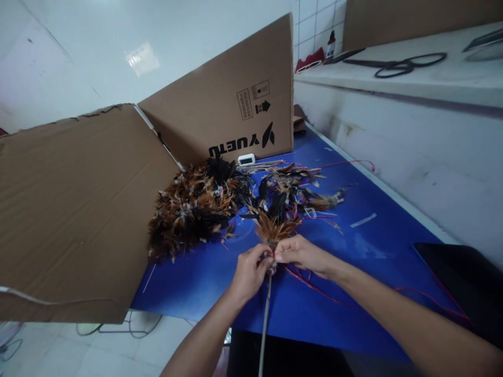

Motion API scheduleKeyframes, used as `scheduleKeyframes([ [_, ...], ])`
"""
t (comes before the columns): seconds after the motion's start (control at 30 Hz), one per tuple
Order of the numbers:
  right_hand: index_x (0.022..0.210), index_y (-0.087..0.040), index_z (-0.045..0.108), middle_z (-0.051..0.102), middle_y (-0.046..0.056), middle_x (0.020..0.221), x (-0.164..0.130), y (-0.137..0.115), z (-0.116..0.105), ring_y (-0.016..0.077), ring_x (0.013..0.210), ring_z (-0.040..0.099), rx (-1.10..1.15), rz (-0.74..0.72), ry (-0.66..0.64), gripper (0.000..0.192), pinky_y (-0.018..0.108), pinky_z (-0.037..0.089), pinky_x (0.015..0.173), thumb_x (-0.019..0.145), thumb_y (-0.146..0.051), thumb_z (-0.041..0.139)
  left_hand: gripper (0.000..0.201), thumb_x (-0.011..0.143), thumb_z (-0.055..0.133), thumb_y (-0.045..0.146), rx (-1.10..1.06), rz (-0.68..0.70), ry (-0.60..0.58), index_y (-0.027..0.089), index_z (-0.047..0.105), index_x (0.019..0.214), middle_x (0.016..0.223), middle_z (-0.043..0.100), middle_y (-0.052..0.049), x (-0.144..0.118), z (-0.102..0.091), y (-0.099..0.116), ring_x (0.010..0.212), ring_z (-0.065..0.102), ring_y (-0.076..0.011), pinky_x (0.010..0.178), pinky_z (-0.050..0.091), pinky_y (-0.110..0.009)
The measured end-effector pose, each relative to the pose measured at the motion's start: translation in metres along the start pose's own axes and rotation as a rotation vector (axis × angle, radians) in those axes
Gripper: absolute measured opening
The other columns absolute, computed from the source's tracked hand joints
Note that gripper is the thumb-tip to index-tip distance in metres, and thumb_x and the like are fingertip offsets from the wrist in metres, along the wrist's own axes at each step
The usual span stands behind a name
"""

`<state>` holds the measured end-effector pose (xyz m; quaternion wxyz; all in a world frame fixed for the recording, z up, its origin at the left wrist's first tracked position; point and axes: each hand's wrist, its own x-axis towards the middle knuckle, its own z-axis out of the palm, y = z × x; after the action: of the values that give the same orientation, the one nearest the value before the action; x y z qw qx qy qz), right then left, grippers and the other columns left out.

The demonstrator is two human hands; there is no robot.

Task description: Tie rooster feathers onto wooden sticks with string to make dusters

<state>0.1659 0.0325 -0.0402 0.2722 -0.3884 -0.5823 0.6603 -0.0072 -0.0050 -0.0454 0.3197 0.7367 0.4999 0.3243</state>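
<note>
Your two hands meet over the blue surface [353, 246], left hand [249, 272] and right hand [304, 255] each with its grip pinched tight on one feather duster [273, 230] at the point where its tuft meets the stick. The tuft fans up just beyond your fingertips, rust-orange at the base and black at the tips; the one thin grey stick [265, 324] runs straight down from the grip toward you, off the surface edge. Red thread [314, 285] trails from under your right grip, several strands, too tangled to count. Beyond and left of the grip lies one large heap of brown-and-black feathers [192, 209], with a smaller scatter directly beyond. Two cardboard sheets [78, 209] stand behind, and one pair of scissors [404, 64] rests on the far ledge.
</note>
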Motion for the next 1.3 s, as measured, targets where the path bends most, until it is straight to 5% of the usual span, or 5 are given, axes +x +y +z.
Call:
scheduleKeyframes([
  [0.27,0.057,-0.013,0.056,0.045,-0.006,0.048,0.005,0.011,0.001,0.0055,0.046,0.034,0.023,-0.039,0.020,0.010,0.021,0.024,0.046,0.063,-0.021,0.059,0.020,0.085,0.044,0.021,0.372,0.152,0.014,0.024,0.060,0.096,0.103,0.058,-0.003,0.000,-0.001,0.003,0.087,0.055,-0.0120,0.078,0.043,-0.024],
  [0.37,0.056,-0.013,0.056,0.047,-0.005,0.049,0.005,0.011,0.001,0.0059,0.048,0.036,0.025,-0.044,0.028,0.009,0.021,0.025,0.048,0.062,-0.020,0.059,0.018,0.084,0.046,0.022,0.404,0.190,0.047,0.021,0.063,0.088,0.097,0.056,-0.004,0.002,0.000,0.002,0.087,0.053,-0.0132,0.078,0.042,-0.025],
  [0.67,0.066,-0.013,0.058,0.035,-0.009,0.044,0.000,0.005,-0.001,0.0036,0.038,0.021,0.138,0.029,-0.046,0.018,0.020,0.012,0.037,0.067,-0.031,0.060,0.005,0.077,0.056,0.018,0.097,0.110,-0.045,0.017,0.061,0.077,0.076,0.058,-0.001,0.014,-0.007,0.001,0.074,0.052,-0.0113,0.065,0.039,-0.020],
  [1.07,0.073,-0.013,0.061,0.029,-0.010,0.043,0.002,0.010,-0.007,0.0034,0.037,0.016,0.113,0.088,-0.090,0.022,0.019,0.011,0.036,0.073,-0.035,0.056,0.021,0.078,0.055,0.036,-0.380,-0.161,-0.036,0.015,0.053,0.078,0.063,0.055,0.001,0.016,0.002,-0.014,0.056,0.052,-0.0093,0.054,0.043,-0.020],
  [1.3,0.065,-0.012,0.063,0.056,0.000,0.058,0.000,0.005,-0.005,0.0096,0.054,0.046,-0.121,-0.093,-0.072,0.020,0.022,0.033,0.052,0.073,-0.028,0.053,0.018,0.080,0.051,0.032,-0.274,-0.150,-0.124,0.015,0.052,0.075,0.052,0.050,0.005,0.023,0.000,-0.013,0.047,0.047,-0.0066,0.049,0.036,-0.018],
])
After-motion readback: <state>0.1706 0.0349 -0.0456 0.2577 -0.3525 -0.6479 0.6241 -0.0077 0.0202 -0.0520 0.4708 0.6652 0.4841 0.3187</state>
